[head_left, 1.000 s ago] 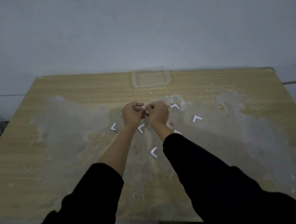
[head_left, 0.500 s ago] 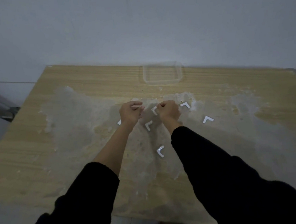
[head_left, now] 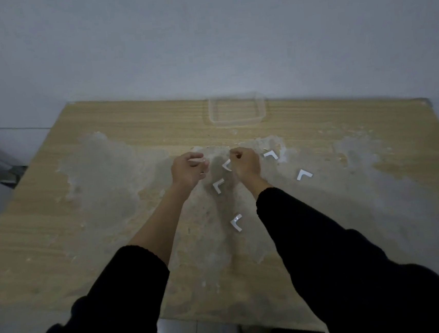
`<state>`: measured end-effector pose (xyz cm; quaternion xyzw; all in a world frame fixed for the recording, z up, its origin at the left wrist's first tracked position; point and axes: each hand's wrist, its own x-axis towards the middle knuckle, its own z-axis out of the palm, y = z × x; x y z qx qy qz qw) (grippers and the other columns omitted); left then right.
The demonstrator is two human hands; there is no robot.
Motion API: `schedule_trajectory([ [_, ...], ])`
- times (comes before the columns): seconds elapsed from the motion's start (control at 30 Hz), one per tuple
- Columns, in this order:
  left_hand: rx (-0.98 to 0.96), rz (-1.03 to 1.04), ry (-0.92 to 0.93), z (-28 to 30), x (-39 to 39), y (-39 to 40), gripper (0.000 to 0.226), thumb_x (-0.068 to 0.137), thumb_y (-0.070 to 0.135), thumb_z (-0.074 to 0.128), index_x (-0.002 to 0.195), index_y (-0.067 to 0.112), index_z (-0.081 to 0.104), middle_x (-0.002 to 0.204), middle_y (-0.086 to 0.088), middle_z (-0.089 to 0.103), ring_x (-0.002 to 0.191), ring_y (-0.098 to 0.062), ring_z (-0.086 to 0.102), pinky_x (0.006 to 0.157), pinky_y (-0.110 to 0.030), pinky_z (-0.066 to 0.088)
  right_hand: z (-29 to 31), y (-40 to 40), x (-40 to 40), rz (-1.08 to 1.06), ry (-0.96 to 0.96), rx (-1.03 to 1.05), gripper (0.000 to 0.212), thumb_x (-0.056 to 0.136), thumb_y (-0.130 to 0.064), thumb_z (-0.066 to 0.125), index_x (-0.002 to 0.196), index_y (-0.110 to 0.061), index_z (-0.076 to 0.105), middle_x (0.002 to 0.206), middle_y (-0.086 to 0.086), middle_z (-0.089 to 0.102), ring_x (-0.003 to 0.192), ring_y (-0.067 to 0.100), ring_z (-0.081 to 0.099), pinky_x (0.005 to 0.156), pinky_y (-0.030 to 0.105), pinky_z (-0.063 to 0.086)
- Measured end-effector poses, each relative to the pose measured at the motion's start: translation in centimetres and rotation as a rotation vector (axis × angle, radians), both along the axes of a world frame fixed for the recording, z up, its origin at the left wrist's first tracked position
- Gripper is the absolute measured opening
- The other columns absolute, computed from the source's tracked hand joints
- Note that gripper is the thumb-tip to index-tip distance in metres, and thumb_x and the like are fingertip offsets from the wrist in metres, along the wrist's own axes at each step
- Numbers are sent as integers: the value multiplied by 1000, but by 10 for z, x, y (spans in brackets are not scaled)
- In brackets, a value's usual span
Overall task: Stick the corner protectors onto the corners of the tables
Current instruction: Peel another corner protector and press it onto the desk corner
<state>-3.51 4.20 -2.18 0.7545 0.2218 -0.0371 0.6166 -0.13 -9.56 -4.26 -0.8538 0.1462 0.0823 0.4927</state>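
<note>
My left hand (head_left: 189, 169) pinches a small white corner protector (head_left: 196, 159) between thumb and fingers, a little above the middle of the wooden table (head_left: 128, 126). My right hand (head_left: 245, 163) is a short gap to its right, fingers curled into a fist; I cannot see anything in it. Several white L-shaped corner protectors lie loose on the tabletop: one between the hands (head_left: 226, 165), one just below them (head_left: 218, 185), one nearer me (head_left: 236, 222), and two to the right (head_left: 271, 155) (head_left: 304, 174).
A clear plastic container (head_left: 235, 119) stands at the table's far edge against the grey wall. The tabletop has wide whitish scuffed patches. The table's far left corner (head_left: 70, 103) and far right corner (head_left: 425, 100) are in view. Tiled floor shows below the near edge.
My hands were joined on one protector and have pulled apart, the left keeping the white piece. The view has shifted left, so the table sits further right.
</note>
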Motion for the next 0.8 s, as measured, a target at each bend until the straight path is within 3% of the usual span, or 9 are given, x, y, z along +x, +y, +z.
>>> schedule_trajectory([
  [0.03,39,-18,-2,1,0,-3,29,83,8,69,110,-1,61,76,-12,63,65,-17,63,60,-27,57,4,-2,-3,-18,3,62,23,90,-13,52,81,0,69,87,24,68,75,32,61,70,29,44],
  [0.07,62,-33,-10,2,-1,-6,31,82,8,71,110,-2,60,72,-10,63,65,-17,62,64,-31,57,9,-4,-6,-37,22,121,26,88,-12,53,80,8,67,81,28,66,66,33,57,63,29,42],
  [0.13,115,-72,-42,4,0,-12,34,77,5,75,108,-3,61,69,-9,62,62,-17,60,70,-37,56,21,-8,-12,-28,98,264,28,91,-14,53,92,10,68,74,21,65,58,23,55,58,27,44],
  [0.23,195,-185,-104,13,-3,-30,38,71,6,79,104,-3,63,70,-10,63,61,-14,58,69,-33,53,39,-20,-30,-4,162,408,26,94,-22,53,93,0,67,74,10,64,58,16,58,59,25,48],
  [0.33,272,-312,-168,18,-7,-54,38,68,4,81,101,-1,64,69,-7,64,62,-13,59,61,-15,48,46,-38,-50,-33,129,460,15,92,-20,58,90,-6,63,71,6,62,59,15,59,59,23,50],
  [0.4,333,-416,-217,22,-14,-74,33,69,-1,77,100,-1,65,78,-17,69,64,-17,60,66,-21,52,48,-55,-64,-114,117,474,11,92,-13,59,87,-4,63,67,7,59,57,16,56,55,22,50],
  [0.53,348,-616,-295,23,-21,-122,30,69,-7,72,98,-3,65,79,-23,68,68,-24,60,77,-43,57,46,-100,-86,-278,85,458,25,90,-6,61,65,-11,58,65,10,57,54,17,54,57,26,52],
  [0.67,338,-821,-329,21,-38,-187,33,75,0,72,106,1,61,75,-15,64,62,-18,58,72,-36,54,44,-160,-118,-470,74,427,18,89,-6,61,72,-6,63,67,10,58,55,17,55,59,26,52],
  [0.8,300,-1008,-348,20,-59,-249,34,79,3,70,112,0,62,80,-22,67,61,-13,57,70,-28,53,43,-216,-152,-599,64,406,5,89,-2,59,87,-3,63,66,8,58,56,17,55,59,26,52],
])
